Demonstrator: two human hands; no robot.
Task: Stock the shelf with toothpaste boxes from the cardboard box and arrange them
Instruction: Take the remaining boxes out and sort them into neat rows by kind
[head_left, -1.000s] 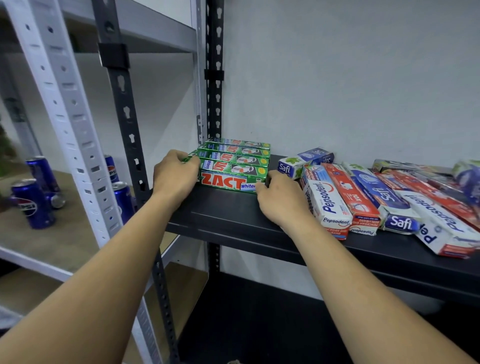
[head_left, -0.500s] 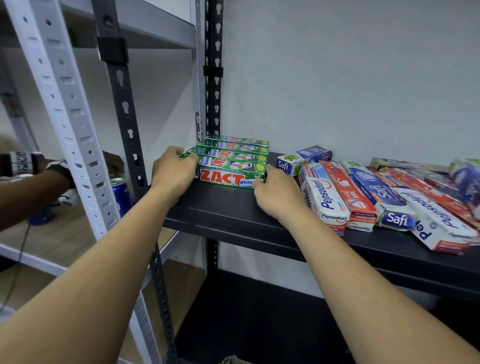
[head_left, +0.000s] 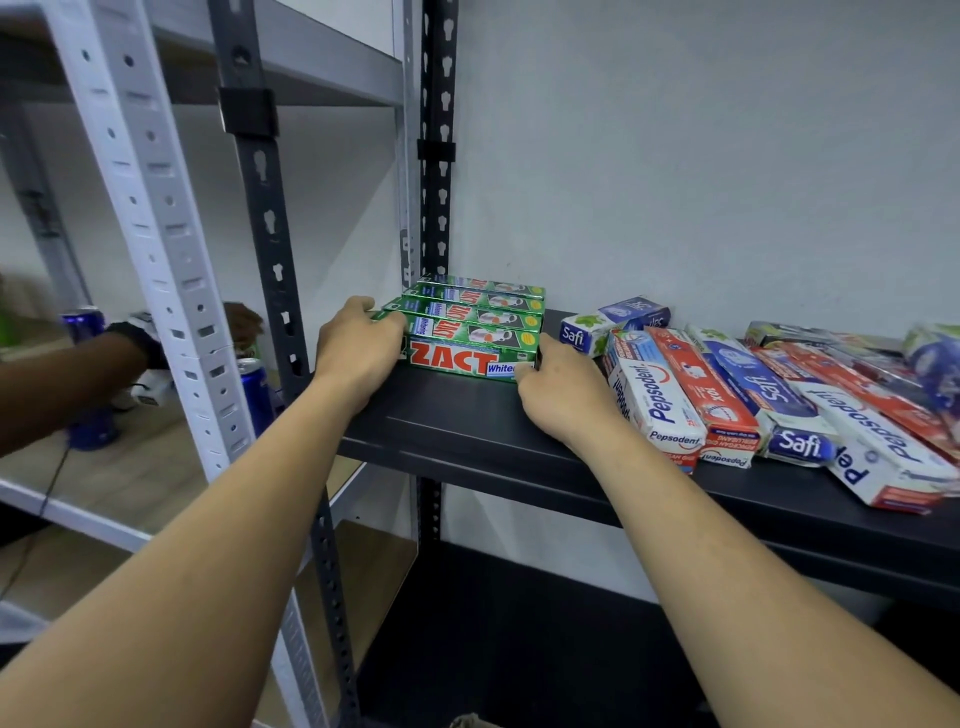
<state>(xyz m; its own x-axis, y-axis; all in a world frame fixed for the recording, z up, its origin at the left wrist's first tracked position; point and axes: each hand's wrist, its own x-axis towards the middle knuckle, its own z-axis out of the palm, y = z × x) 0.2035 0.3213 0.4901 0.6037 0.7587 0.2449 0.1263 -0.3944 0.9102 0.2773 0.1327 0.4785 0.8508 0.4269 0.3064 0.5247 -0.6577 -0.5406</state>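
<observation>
Well, the green Zact boxes (head_left: 470, 332) sit stacked at the left end of the black shelf (head_left: 467, 431), close to the upright. The left hand (head_left: 358, 353) curls its fingers round the stack's left end, and the right hand (head_left: 563, 395) cups the right end with bent fingers. Pepsodent and Safi boxes (head_left: 727, 395) lie just beside in a loose row. Blue cans (head_left: 255, 389) stand on the neighbouring rack.

The Zact boxes (head_left: 470, 332) lie between my left hand (head_left: 358, 349) and right hand (head_left: 563, 392), each hand touching one end, far back on the shelf (head_left: 457, 431). Right of my right hand lie Pepsodent and Safi boxes (head_left: 727, 400). Left of my left hand, past the upright (head_left: 260, 208), stands a drink can (head_left: 255, 389).
</observation>
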